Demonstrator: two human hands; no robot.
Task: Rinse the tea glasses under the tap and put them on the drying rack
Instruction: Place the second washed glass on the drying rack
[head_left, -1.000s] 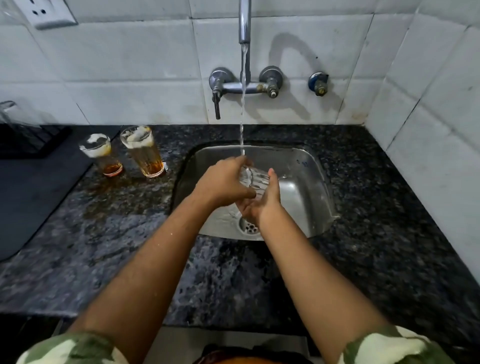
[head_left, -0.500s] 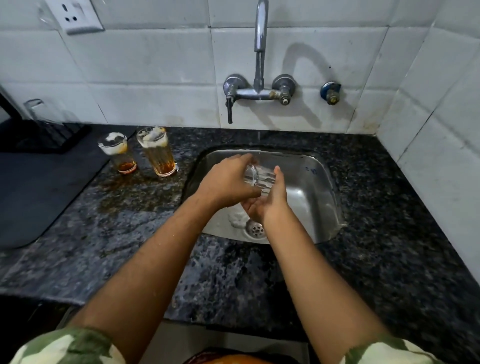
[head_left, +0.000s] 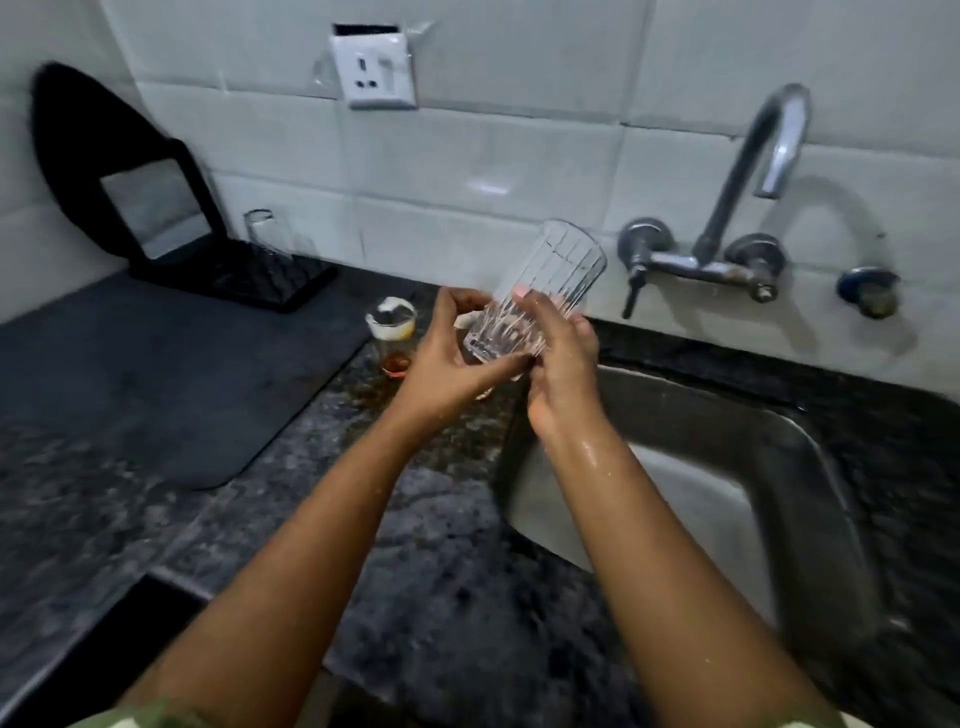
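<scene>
Rinsed ribbed glass (head_left: 540, 296) held tilted above tabletop (head_left: 441, 519), left of sink (head_left: 779, 441). Left hand (head_left: 452, 358) and right hand (head_left: 558, 358) both grasp its base. Step: transfer. Next, probably: carry far left to drying rack (head_left: 260, 280), set beside glass already there (head_left: 265, 231).

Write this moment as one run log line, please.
step: carry to rack | hands: both hold clear glass left of sink | tap: no water seen | rack: one glass
</scene>
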